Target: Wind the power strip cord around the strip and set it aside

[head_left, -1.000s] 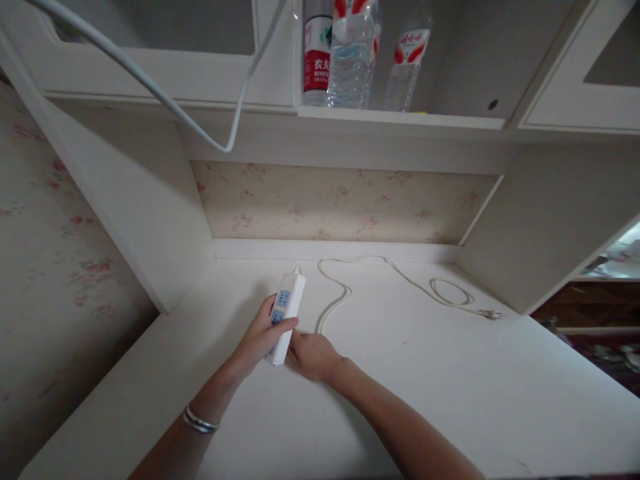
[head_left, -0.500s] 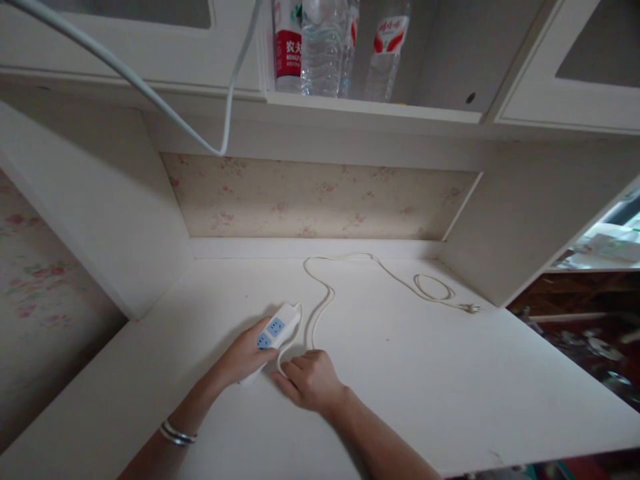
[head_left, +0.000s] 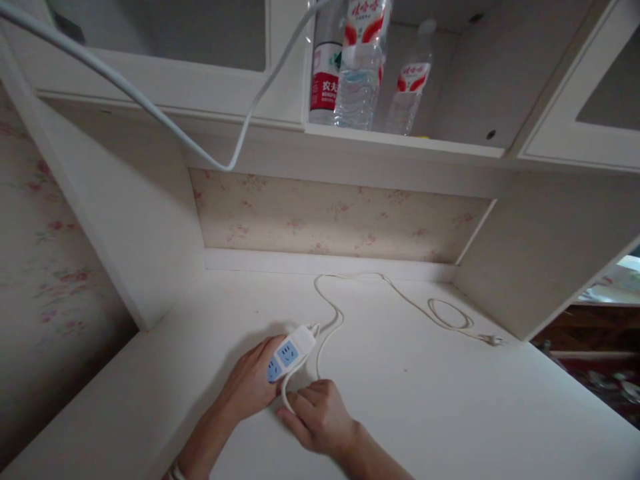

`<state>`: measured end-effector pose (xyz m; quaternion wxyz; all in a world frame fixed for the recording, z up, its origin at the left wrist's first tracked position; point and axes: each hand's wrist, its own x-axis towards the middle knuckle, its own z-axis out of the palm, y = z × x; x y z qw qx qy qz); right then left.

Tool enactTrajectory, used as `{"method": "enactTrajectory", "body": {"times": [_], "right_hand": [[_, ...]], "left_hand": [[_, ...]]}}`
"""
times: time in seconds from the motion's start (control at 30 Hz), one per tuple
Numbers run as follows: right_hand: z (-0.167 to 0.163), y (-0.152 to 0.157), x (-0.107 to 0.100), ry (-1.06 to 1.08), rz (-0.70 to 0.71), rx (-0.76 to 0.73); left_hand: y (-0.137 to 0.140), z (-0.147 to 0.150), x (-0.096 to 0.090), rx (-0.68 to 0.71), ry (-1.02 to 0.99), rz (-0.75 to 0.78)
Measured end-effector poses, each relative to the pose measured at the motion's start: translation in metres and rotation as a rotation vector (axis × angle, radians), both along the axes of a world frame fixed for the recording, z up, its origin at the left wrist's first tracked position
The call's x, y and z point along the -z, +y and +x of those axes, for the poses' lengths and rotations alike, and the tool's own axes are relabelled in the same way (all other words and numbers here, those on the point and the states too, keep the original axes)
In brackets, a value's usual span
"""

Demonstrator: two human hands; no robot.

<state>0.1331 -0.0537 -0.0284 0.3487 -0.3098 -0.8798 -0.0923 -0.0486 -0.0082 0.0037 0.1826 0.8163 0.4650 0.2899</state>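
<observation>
My left hand (head_left: 255, 381) is closed around a white power strip (head_left: 301, 339) with blue socket faces, tilted with its cord end pointing away to the right. From that end a cream power cord (head_left: 325, 343) bends back in a loop toward me. My right hand (head_left: 323, 415) grips the cord just right of the strip, fingers curled over it. Beyond the hand the cord winds to the back of the white desk (head_left: 430, 407), then right to a small coil. Its plug (head_left: 493, 340) lies near the right side panel.
Overhead, a shelf (head_left: 400, 142) holds several plastic bottles (head_left: 359, 73). A thick white cable (head_left: 165, 127) hangs in front of the cabinet at upper left. Side panels (head_left: 560, 247) bound the desk, and flowered wallpaper (head_left: 340, 217) covers the back.
My left hand has turned and lifted the power strip slightly, covering more of its near end. My right hand still grips the cord. The camera view has shifted, so the surroundings sit lower and further right.
</observation>
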Motion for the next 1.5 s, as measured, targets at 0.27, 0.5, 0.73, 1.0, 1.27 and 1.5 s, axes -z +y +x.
{"method": "enactTrajectory", "body": {"times": [0.27,0.5,0.73,1.0,1.27,1.5], "right_hand": [[-0.036,-0.003,-0.023,0.052,-0.013,-0.100],[-0.039,0.000,-0.038,0.022,-0.049,-0.122],[-0.006,0.015,-0.081,-0.016,0.117,-0.065],[0.034,0.072,-0.108,-0.110,0.192,0.119],[0.025,0.117,-0.081,-0.162,-0.069,0.349],[-0.002,0.124,-0.046,-0.247,-0.230,0.521]], "left_hand": [[-0.002,-0.009,0.008,-0.117,0.041,0.103],[-0.008,-0.010,0.000,-0.166,-0.033,0.041],[-0.011,-0.010,0.007,-0.042,-0.008,0.064],[-0.026,-0.001,-0.009,0.078,0.151,0.027],[-0.033,0.002,-0.015,0.202,0.099,-0.008],[-0.025,-0.007,-0.013,0.128,-0.018,-0.030]]}}
